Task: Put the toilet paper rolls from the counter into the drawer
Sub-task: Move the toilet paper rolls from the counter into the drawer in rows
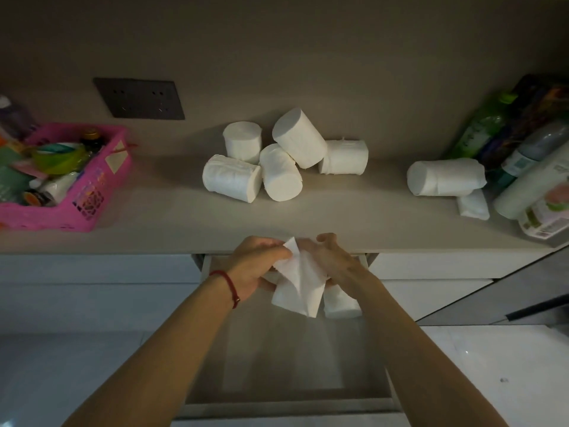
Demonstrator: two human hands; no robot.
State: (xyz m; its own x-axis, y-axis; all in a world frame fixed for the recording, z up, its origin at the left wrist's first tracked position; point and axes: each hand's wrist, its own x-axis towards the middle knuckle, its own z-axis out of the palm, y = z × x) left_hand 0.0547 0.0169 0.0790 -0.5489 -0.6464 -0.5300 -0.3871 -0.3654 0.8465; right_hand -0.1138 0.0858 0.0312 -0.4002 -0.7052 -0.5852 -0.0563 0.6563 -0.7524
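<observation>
Several white toilet paper rolls (277,155) lie in a heap at the back of the grey counter (172,220). One more roll (443,177) lies on its side to the right. Below the counter edge the drawer (283,365) stands pulled out. Over its back part my left hand (255,266) and my right hand (332,260) both hold a roll (298,288) whose loose end sheet sticks up between my fingers. Another roll (340,305) lies inside the drawer, just under my right hand.
A pink basket (92,198) full of small items stands at the counter's left. Bottles and packets (523,155) lean at the right, with a small white pack (472,206) in front. A dark wall socket plate (138,98) sits above the counter.
</observation>
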